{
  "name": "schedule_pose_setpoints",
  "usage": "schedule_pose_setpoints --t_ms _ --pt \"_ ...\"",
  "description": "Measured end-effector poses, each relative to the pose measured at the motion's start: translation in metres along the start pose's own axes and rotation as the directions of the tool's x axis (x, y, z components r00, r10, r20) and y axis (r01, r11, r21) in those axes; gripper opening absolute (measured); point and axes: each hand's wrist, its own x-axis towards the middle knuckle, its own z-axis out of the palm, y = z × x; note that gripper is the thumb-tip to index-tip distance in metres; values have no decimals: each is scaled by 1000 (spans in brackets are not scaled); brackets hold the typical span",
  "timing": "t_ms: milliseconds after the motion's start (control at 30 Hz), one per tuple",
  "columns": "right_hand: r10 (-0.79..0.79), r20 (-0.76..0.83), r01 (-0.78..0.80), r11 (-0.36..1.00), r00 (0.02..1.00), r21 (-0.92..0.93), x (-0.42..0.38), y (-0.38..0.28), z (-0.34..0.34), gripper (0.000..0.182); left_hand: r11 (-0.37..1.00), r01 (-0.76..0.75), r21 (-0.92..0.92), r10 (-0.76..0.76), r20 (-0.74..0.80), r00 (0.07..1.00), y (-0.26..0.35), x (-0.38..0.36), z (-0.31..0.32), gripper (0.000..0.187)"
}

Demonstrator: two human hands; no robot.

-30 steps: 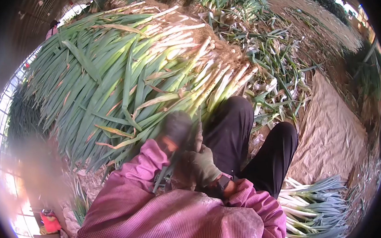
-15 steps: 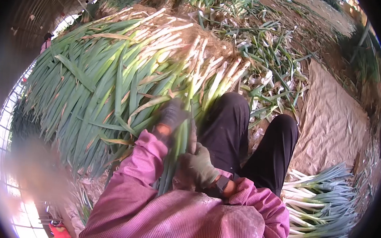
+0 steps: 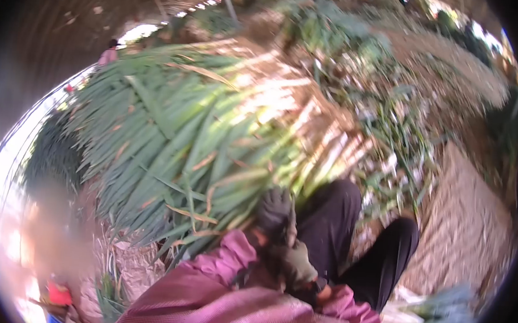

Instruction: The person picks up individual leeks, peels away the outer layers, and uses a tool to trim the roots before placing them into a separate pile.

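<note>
A big heap of long green onions (image 3: 176,138) lies in front, leaves toward the left and pale root ends toward the upper right. My left hand (image 3: 275,209), in a dark glove, is at the heap's near edge beside my knee. My right hand (image 3: 300,264), in a lighter glove, is closed just below it, near my lap. Whatever lies between the two hands is too blurred to make out. Both sleeves are pink checked cloth.
Loose trimmed leaves (image 3: 399,135) litter the ground beyond my knees. A brown sheet (image 3: 465,224) lies at the right, with a pile of cleaned onions (image 3: 428,317) below it. Far left, another person (image 3: 109,54) is visible. A red object (image 3: 59,292) sits at lower left.
The view has tilted up and shifted, so the heap and my knees appear lower and further right. My left hand is closer to my right hand; the green stalk between them no longer shows clearly.
</note>
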Motion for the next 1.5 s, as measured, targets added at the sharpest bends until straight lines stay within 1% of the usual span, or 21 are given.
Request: schedule_pose_setpoints --t_ms 33,100,167,200,300,400,500,533,633,700,800,900,933,1000,1167,1267,1333,1367,1433,1467,1500 --pt "-87 -36 85 995 996 -51 14 23 -8 42 998 6 -70 5 155 988 -1 0 -10 18" --pt "42 6 -42 993 999 109 -3 -9 -1 34 983 -49 -179 118 398 910 -5 -8 1 30" --pt "78 0 -77 989 997 123 1 7 -10 25 975 -20 -223 101 357 929 -5 -13 9 36" --pt "89 -50 -90 996 995 -18 -5 -2 -5 17 962 -53 -266 167 427 889 -8 -5 3 40" --pt "-183 42 188 965 982 -183 -8 4 -8 18 929 106 -355 95 504 858 -13 11 -17 33" --pt "-57 -128 78 984 990 160 -18 -19 3 22 950 59 -306 37 301 953 -14 11 23 22" --pt "-63 -84 67 996 995 53 -22 -15 9 18 982 -121 -143 147 188 971 -17 19 30 10" --pt "5 -82 6 991 997 133 -26 -23 12 18 958 -16 -286 89 244 966 -17 19 57 16" --pt "4 -162 -2 1000 987 11 -3 -13 6 32 876 61 -478 156 400 903 -31 48 40 31" --pt "17 -165 11 986 986 166 11 -5 2 34 803 347 -484 21 605 796 -27 51 28 47" --pt "7 -152 5 997 988 83 11 -5 2 32 805 250 -537 26 454 891 -25 30 15 58" --pt "18 -227 17 988 974 154 15 -10 4 28 797 224 -561 99 487 868 -32 -21 44 64" --pt "44 -212 5 974 976 227 15 -16 4 29 803 258 -537 123 573 810 -39 -9 -8 63" --pt "90 -179 -18 929 980 370 11 -27 6 30 744 236 -625 144 496 857 -44 -35 -10 62" --pt "88 -143 -65 986 986 156 2 -29 9 30 723 209 -658 194 485 853 -59 -80 -19 58" --pt "119 -78 -110 988 990 110 -18 -45 15 30 574 152 -805 196 314 929 -69 -79 -6 51" --pt "97 -58 -93 993 994 71 -19 -40 17 31 543 207 -814 175 351 920 -79 -43 -23 37" --pt "66 -68 -63 997 996 40 -11 -27 17 32 351 466 -812 177 546 819 -82 -27 -32 37" --pt "38 -84 -35 999 996 37 -7 -22 17 32 -54 854 -517 318 802 506 -85 -3 -44 37" --pt "36 -90 -30 997 995 66 -6 -26 18 32 -95 906 -413 355 836 418 -82 -8 -28 38" --pt "31 -97 -22 995 995 98 -4 -30 18 32 -134 881 -453 341 814 470 -79 -12 -16 33"
